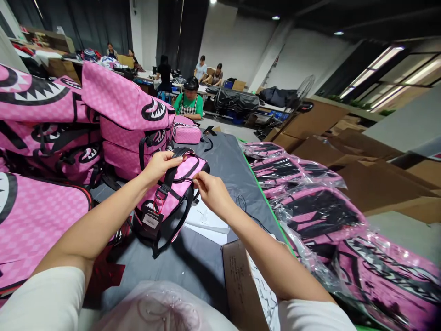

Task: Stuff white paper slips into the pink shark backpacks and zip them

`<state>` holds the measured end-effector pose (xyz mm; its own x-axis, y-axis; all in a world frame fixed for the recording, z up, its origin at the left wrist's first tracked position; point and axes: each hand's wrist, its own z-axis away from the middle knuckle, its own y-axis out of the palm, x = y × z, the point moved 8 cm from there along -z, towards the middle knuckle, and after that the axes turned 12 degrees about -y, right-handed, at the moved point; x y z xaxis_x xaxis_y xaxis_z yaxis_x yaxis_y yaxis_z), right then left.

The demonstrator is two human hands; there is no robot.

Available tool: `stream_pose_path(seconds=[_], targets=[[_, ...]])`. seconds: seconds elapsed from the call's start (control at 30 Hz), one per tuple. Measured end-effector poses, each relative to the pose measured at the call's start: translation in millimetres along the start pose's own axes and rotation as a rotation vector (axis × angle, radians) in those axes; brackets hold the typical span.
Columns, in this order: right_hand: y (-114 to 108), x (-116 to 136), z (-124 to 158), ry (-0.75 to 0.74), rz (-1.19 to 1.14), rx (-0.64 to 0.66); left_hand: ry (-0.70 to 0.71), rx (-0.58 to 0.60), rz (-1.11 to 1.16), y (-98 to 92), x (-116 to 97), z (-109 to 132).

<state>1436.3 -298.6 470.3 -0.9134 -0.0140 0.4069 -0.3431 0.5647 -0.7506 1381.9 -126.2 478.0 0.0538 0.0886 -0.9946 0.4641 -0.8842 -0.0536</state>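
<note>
A pink checkered backpack point(172, 193) with black straps stands on the grey table point(227, 165) in front of me. My left hand point(159, 164) is closed round its top, by the black carry handle. At the bag's upper right edge, my right hand point(211, 191) pinches something small, probably a zipper pull or strap end. A hang tag point(150, 219) dangles from the front of the bag.
Pink shark-mouth backpacks point(113, 110) are piled at the left and back. Bagged ones in clear plastic point(320, 216) line the right side. An open cardboard box point(241, 285) sits near me, and flat cartons point(361, 156) lie at the right. A person in green point(189, 103) sits beyond the table.
</note>
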Motion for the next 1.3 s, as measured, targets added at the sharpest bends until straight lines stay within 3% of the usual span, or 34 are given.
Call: stream_pose_path(seconds=[0.17, 0.23, 0.37, 0.57, 0.7, 0.83, 0.97, 1.03, 1.2, 1.3], targets=[[-8, 7, 9, -0.057, 0.051, 0.042, 0.007, 0.315, -0.189, 9.4, -7, 3], [-8, 7, 11, -0.061, 0.059, 0.054, 0.017, 0.363, -0.185, 7.0, -8, 6], [-9, 10, 9, -0.064, 0.070, 0.040, 0.035, 0.228, -0.017, 2.9, 1, 5], [-30, 11, 10, -0.124, 0.025, 0.075, 0.058, 0.040, 0.135, 12.3, 9, 12], [-34, 7, 3, -0.153, -0.003, 0.137, 0.071, 0.058, 0.108, 24.1, 9, 19], [-27, 1, -11, -0.169, -0.093, 0.250, 0.107, 0.045, 0.096, 16.5, 6, 19], [-32, -5, -21, -0.189, -0.090, 0.314, 0.038, 0.238, -0.050, 12.4, 5, 17], [-32, -5, -25, -0.206, -0.044, 0.333, 0.029, 0.277, -0.120, 7.3, 4, 17], [-17, 6, -31, -0.196, -0.024, 0.384, 0.081, 0.130, -0.063, -9.3, 4, 18], [-12, 10, -33, -0.229, -0.029, 0.376, 0.078, 0.094, -0.027, -9.3, 7, 22]])
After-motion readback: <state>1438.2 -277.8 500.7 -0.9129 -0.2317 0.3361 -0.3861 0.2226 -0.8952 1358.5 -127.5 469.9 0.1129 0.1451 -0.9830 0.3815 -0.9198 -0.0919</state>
